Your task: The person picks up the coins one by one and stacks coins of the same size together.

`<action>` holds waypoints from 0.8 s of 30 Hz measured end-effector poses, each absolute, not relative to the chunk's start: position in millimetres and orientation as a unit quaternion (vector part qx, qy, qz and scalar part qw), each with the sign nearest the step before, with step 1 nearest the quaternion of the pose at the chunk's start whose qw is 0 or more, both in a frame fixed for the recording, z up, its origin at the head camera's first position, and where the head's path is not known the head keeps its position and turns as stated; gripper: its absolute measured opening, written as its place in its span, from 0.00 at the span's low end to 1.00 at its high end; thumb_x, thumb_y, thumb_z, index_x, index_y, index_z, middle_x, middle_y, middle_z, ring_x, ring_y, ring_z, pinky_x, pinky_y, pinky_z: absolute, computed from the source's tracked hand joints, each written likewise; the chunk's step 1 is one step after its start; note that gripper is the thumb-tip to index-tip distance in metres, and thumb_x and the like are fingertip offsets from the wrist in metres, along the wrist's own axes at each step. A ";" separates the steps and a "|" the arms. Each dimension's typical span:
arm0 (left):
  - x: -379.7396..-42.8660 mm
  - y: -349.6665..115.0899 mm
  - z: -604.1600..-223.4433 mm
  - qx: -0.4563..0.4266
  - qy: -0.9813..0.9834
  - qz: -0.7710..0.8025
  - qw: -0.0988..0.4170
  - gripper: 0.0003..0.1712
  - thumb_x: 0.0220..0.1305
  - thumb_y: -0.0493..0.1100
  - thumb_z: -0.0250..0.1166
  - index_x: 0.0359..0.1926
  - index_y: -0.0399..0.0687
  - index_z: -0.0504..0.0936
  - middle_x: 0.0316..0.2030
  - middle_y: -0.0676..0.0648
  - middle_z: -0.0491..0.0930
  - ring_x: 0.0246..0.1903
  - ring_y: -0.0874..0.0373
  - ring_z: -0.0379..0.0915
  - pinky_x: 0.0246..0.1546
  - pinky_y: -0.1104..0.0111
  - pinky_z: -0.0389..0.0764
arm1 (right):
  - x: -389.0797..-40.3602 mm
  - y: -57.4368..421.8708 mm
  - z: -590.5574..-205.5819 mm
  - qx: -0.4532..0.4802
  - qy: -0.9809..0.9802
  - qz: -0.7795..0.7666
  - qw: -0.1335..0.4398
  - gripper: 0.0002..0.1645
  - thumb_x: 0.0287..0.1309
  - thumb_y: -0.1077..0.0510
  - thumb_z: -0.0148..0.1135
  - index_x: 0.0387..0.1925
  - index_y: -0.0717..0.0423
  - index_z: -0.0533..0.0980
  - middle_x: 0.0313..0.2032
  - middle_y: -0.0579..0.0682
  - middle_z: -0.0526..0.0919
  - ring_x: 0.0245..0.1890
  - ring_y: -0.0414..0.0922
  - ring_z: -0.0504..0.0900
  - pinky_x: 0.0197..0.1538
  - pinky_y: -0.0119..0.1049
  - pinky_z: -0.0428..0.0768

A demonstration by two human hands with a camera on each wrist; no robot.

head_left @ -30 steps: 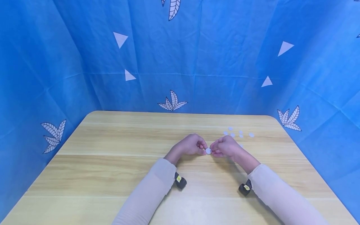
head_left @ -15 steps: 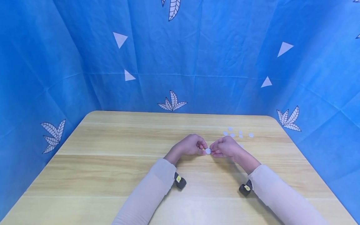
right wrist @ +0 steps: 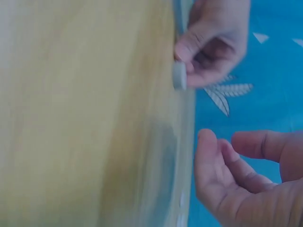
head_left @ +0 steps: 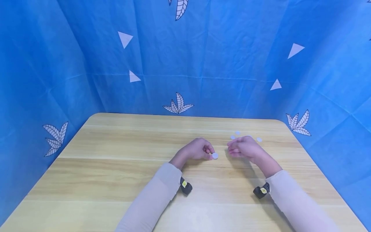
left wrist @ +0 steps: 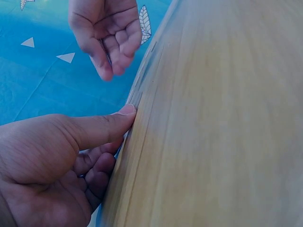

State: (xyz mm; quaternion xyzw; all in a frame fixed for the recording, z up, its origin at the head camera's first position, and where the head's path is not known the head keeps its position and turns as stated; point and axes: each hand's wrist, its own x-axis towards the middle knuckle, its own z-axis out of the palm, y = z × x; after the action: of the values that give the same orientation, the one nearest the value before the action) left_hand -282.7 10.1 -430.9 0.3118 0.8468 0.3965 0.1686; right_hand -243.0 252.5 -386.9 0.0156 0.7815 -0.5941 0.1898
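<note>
My left hand [head_left: 197, 149] pinches the edge of a white round disc [head_left: 214, 156] between thumb and forefinger, close over the table. Seen from the side in the right wrist view, the white disc [right wrist: 179, 75] looks thick, like a short cylinder. To its right, my right hand [head_left: 245, 149] hovers apart from it with loosely bent fingers. Nothing shows between the right thumb [right wrist: 258, 144] and fingers. Just beyond the right hand lie loose white discs, one at the left [head_left: 233, 137], one farther back [head_left: 237, 132] and one at the right [head_left: 259, 140].
A pale wooden table [head_left: 110, 180] spreads under both arms. Blue cloth [head_left: 203, 58] with leaf and triangle prints hangs around its back and sides. A small black camera [head_left: 186, 187] sits at the left wrist, another black camera [head_left: 261, 191] at the right.
My right hand has let go of the white disc's side and moved right, now covering several of the loose discs from view. The left hand stays in place at the disc.
</note>
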 end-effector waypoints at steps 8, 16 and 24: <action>-283.1 10.1 -431.7 0.313 0.844 0.402 0.170 0.08 0.59 0.37 0.77 0.39 0.46 0.88 0.28 0.55 0.79 0.32 0.63 0.71 0.40 0.72 0.72 | -247.2 281.7 -378.1 0.030 0.793 -0.585 0.169 0.26 0.73 0.65 0.54 0.64 0.80 0.66 0.43 0.57 0.84 0.39 0.43 0.86 0.49 0.37 0.85; -282.5 9.5 -431.2 0.312 0.846 0.399 0.168 0.08 0.59 0.38 0.77 0.39 0.46 0.88 0.29 0.55 0.80 0.32 0.62 0.71 0.41 0.71 0.72 | -253.3 304.1 -377.0 0.042 0.807 -0.567 0.157 0.26 0.74 0.65 0.53 0.65 0.80 0.64 0.42 0.54 0.84 0.40 0.43 0.85 0.49 0.36 0.85; -283.3 9.5 -431.8 0.316 0.845 0.398 0.165 0.08 0.59 0.38 0.77 0.39 0.46 0.88 0.28 0.55 0.80 0.32 0.63 0.71 0.40 0.72 0.72 | -258.8 322.8 -380.9 0.049 0.814 -0.559 0.149 0.27 0.74 0.64 0.53 0.65 0.81 0.63 0.40 0.50 0.84 0.38 0.39 0.85 0.45 0.33 0.85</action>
State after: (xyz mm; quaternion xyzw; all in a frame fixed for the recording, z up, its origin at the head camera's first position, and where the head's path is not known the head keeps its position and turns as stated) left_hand -283.3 9.5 -431.8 0.3161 0.8450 0.3983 0.1654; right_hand -258.8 322.8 -380.9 0.0485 0.8140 -0.5594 0.1489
